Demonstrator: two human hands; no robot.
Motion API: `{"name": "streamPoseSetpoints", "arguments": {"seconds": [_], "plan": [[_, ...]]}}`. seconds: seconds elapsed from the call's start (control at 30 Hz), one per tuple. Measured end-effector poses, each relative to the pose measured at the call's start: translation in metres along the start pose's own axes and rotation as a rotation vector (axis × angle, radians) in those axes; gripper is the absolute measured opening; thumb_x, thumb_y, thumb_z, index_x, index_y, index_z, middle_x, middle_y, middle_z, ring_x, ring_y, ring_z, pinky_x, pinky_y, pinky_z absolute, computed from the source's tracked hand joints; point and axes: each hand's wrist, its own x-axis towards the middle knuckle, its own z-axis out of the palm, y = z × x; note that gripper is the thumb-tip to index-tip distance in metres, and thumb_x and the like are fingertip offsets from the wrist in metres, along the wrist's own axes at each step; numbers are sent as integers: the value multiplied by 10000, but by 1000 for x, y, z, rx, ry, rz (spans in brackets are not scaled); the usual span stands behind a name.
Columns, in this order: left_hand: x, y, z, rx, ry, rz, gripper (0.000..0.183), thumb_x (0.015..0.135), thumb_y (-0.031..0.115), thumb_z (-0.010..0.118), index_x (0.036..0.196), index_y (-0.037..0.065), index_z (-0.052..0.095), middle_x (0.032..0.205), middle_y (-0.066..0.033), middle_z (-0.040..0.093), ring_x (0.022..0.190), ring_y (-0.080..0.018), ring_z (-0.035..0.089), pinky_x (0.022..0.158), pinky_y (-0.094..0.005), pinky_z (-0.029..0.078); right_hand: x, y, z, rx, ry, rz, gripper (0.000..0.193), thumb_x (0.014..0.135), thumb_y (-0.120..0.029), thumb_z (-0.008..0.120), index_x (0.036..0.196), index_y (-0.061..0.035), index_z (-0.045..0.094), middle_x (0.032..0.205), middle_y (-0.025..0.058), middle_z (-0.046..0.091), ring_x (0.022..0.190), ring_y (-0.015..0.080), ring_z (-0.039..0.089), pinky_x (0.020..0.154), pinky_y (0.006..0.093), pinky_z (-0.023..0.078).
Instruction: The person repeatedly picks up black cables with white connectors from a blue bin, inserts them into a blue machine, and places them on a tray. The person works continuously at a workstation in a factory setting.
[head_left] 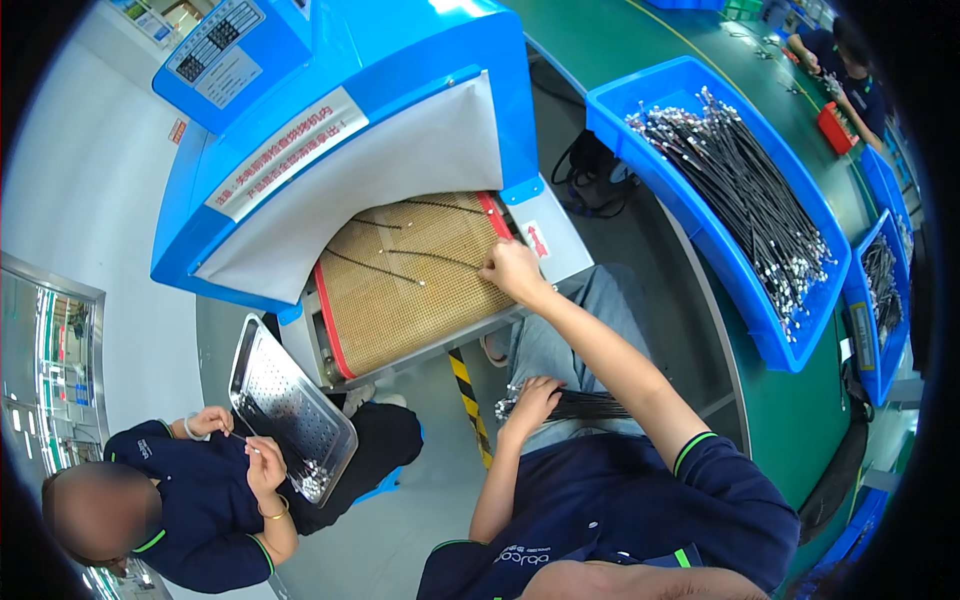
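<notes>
On my lap lies a bundle of black cables (595,405) with pale connector ends, and my left hand (534,403) is wrapped over it near those ends. My right hand (510,272) is closed at the right edge of a tan mesh conveyor belt (400,320). Its fingers pinch the near end of a thin black cable (440,260) that lies across the mesh. Several other such cables rest on the belt, among them a black cable (375,267) further left. The fingertips of my right hand are partly hidden.
A blue machine (400,60) with a white curtain (370,170) stands over the belt. On the right, a blue bin (640,90) holds many black cables. At lower left, a seated co-worker (200,500) handles a cable above a perforated metal tray (335,420).
</notes>
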Motion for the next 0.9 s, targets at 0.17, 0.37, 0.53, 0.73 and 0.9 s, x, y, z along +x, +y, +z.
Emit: {"name": "streamPoseSetpoints", "arguments": {"seconds": [0.17,0.37,0.53,0.73,0.9], "plan": [[5,4,-9,-39,-32,30,242,851,111,567,1080,73,634,1018,-147,605,1016,-339,519,913,-409,403,-22,8,-21,96,20,-159,136,723,-176,696,749,-43,695,805,158,637,793,333,614,727,429,486],[4,8,-14,-58,-40,60,174,849,118,590,997,74,669,953,-149,607,972,-344,534,878,-412,416,-123,40,-64,244,-233,-154,171,797,-212,659,858,-54,682,828,133,640,821,294,607,742,401,479],[0,12,-14,-81,-4,37,171,859,134,607,985,32,663,924,-132,624,931,-308,566,852,-375,430,-214,86,-74,148,-720,90,319,836,-326,633,983,-45,664,951,167,668,892,344,626,775,409,481],[-1,15,-10,-35,118,126,144,867,129,595,943,16,640,897,-123,626,906,-287,575,870,-384,428,-245,87,-79,130,-518,71,261,835,-244,626,988,-37,665,926,170,651,887,343,621,794,422,478],[-11,27,-38,179,176,143,140,868,159,594,926,37,635,881,-94,627,903,-264,574,992,-444,363,-231,75,-104,118,-414,31,209,827,-214,635,937,-42,679,895,136,640,854,332,622,769,411,485]]}}
